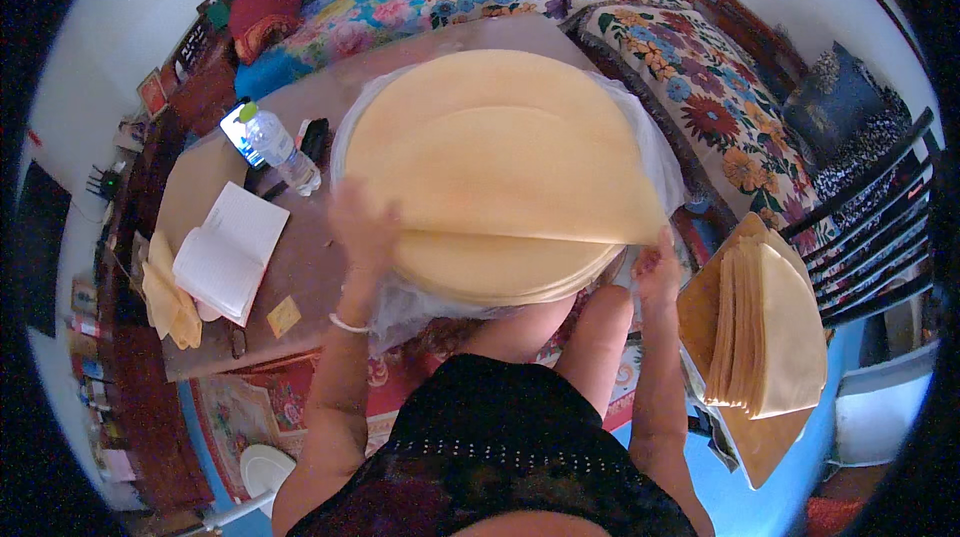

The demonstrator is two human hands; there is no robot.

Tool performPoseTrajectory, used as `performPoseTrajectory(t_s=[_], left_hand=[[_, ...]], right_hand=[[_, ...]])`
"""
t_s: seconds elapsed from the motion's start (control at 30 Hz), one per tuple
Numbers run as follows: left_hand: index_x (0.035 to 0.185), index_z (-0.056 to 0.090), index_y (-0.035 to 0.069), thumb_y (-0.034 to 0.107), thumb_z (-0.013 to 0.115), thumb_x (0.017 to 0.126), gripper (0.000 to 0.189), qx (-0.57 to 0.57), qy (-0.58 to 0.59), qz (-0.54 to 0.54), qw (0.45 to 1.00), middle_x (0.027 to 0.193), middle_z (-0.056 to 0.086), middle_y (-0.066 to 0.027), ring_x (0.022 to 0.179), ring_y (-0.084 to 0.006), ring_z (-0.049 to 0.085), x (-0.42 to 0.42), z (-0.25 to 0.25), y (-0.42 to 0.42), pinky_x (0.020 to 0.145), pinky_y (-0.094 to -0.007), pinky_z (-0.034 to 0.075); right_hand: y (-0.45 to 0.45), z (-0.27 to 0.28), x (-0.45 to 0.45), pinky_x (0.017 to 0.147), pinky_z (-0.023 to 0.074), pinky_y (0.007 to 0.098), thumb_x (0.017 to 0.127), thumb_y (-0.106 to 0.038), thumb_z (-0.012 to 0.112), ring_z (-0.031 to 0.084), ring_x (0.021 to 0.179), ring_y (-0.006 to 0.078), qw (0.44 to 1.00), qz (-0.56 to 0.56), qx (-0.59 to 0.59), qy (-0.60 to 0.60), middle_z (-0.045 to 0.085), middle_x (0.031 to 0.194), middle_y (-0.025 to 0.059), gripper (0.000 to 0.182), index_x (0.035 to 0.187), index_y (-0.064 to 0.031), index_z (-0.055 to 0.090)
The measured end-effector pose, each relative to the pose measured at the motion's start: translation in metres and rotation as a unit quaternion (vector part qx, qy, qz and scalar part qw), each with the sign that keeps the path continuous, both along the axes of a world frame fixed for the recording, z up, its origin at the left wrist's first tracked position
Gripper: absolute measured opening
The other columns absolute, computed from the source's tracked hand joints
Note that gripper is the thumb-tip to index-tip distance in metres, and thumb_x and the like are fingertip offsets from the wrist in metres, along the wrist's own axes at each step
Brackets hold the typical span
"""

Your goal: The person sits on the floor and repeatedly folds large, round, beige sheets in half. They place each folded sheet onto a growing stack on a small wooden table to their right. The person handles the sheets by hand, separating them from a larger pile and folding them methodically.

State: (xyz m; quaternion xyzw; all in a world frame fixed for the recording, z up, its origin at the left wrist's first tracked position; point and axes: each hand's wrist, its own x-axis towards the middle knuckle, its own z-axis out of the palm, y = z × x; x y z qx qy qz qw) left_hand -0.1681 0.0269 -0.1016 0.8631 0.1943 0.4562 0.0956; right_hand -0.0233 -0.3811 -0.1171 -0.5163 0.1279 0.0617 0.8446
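A stack of large, round, thin yellow sheets [487, 267] lies before me on translucent plastic sheeting [660, 132]. The top sheet [510, 169] has its near edge lifted or folded back, so a straight edge crosses the stack. At the right end of that edge, my right hand [657, 267] pinches the sheet between its fingers. My left hand [364, 222], blurred, is over the left rim of the stack; whether it touches the sheet I cannot tell. Farther right, several folded, wedge-shaped yellow sheets [772, 327] stand in a pile on a brown board [776, 439].
Left on the table [300, 274] are an open notebook [232, 252], a plastic bottle [281, 147] with a green cap, a lit phone [238, 133] and folded yellow pieces [171, 297]. Floral cushions [705, 102] lie beyond. A black slatted chair back [877, 222] rises at right.
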Motion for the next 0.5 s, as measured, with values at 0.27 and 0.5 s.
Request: performPoseTrajectory(t_s=[0.27, 0.5], left_hand=[[0.134, 0.034, 0.006, 0.063, 0.052, 0.071, 0.087, 0.025, 0.372, -0.185, 0.909, 0.140, 0.028, -0.0181, 0.130, -0.0407, 0.019, 0.019, 0.015, -0.160, 0.102, -0.0593, 0.008], [0.132, 0.036, 0.006, 0.061, 0.056, 0.069, 0.086, 0.021, 0.334, -0.258, 0.906, 0.135, 0.034, -0.0181, 0.126, -0.0398, 0.024, 0.009, 0.017, -0.193, 0.099, -0.0612, 0.011]], right_hand=[[0.041, 0.008, 0.002, 0.035, 0.0315, 0.0235, 0.080, -0.018, 0.058, 0.041, 0.040, 0.0095, 0.996, -0.038, -0.075, 0.039, 0.048, 0.053, 0.0000, 0.014, 0.070, -0.0097, 0.053], [0.089, 0.101, -0.009, 0.049, 0.0370, 0.0241, 0.087, -0.012, 0.053, 0.045, 0.057, 0.0068, 0.902, -0.114, -0.222, -0.353, 0.051, 0.065, -0.0023, 0.015, 0.079, -0.0001, 0.056]])
